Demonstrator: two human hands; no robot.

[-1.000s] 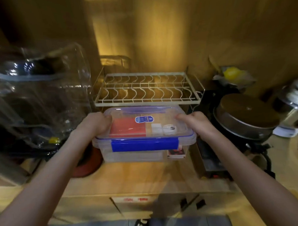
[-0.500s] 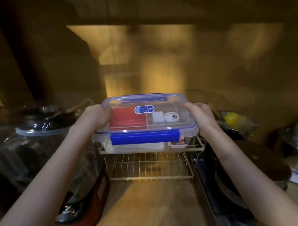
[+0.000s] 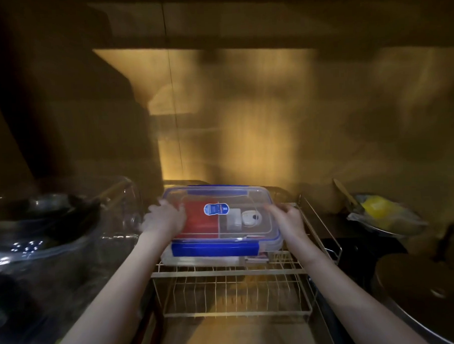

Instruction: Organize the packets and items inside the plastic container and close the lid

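Atop a wire dish rack (image 3: 231,288), one lidded plastic container (image 3: 220,219), two hands.
Left hand (image 3: 165,218) blurred, fingers unclear; right hand (image 3: 290,218) fingers curled on its edge; glass bowl (image 3: 49,231) left, pot (image 3: 429,293) right.

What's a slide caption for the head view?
Both hands, left and right, set the lidded container on the wire rack.

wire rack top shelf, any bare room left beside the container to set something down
Little: the container fills the rack's top shelf; only a narrow strip shows by its right rail. The lower tier is bare. Left is crowded by a glass bowl, right by a pot.
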